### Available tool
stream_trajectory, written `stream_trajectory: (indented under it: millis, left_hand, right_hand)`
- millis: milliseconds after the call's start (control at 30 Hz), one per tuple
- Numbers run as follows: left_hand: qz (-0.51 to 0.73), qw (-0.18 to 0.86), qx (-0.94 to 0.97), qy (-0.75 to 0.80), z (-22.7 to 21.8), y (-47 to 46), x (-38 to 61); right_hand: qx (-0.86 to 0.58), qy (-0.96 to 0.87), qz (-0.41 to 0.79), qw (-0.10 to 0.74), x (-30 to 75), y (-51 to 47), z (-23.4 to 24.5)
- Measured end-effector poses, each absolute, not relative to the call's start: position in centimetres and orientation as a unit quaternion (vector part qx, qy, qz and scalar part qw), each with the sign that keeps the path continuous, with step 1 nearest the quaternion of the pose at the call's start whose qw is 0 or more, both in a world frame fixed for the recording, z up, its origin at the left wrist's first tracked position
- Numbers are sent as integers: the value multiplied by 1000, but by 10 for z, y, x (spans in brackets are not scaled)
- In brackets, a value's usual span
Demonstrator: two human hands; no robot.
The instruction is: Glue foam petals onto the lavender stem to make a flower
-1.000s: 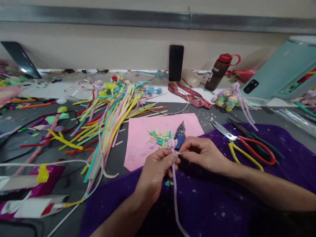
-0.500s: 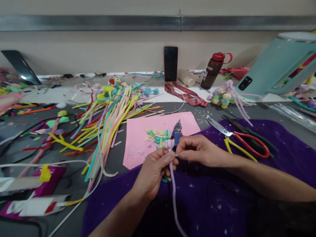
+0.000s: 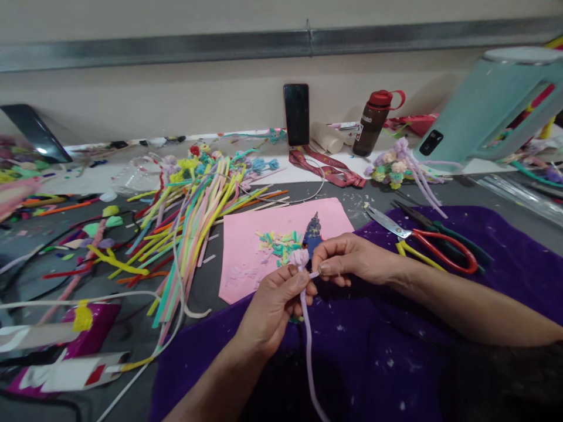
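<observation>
A pale lilac pipe-cleaner flower (image 3: pixel 299 258) stands up from my left hand (image 3: pixel 281 302), whose thumb and fingers pinch it just below the head. Its long lilac stem (image 3: pixel 309 351) hangs down over the purple cloth. My right hand (image 3: pixel 347 261) is closed, thumb against forefinger, on a short lilac pipe-cleaner end (image 3: pixel 313 274) that sticks out sideways from the flower's base. Behind the flower a blue glue gun (image 3: pixel 312 234) points its nozzle away from me, partly hidden by my right hand. Snipped pipe-cleaner bits (image 3: pixel 279 246) lie beside it on a pink sheet (image 3: pixel 246 225).
Red-handled scissors (image 3: pixel 422 234) and dark pliers (image 3: pixel 413 214) rest at the right on purple cloth (image 3: pixel 466 220). Loose pipe cleaners (image 3: pixel 206 217) and a white cable (image 3: pixel 177 252) spread leftward. Behind stand a phone (image 3: pixel 297 114), a bottle (image 3: pixel 372 126) and a teal appliance (image 3: pixel 481 111).
My right hand has drawn slightly away from my left, so more of the short lilac end shows between them. The whole view has tilted a little.
</observation>
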State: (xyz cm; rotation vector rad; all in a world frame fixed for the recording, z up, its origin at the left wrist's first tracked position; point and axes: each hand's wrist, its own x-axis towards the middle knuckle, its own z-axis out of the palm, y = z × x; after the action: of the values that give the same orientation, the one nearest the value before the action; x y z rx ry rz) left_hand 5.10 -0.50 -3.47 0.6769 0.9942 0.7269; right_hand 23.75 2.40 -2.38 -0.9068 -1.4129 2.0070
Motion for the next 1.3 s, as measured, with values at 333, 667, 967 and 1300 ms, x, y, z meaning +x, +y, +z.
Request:
stream_trajectory:
  millis: [333,667,967,1300]
  left_hand:
    - [327,787,289,436,-35,-8,52]
    - [348,770,314,434,-35,-7,52]
    - [348,783,294,424,-36,-10,53]
    - [353,785,306,407,-37,-11,55]
  right_hand:
    - [-303,-487,781,247,238,22,-28]
    - [-335,-490,747,300,234,21,-26]
    - [-282,-466,779,310,231,17,-34]
    - [-264,-459,791,305,232,19,-33]
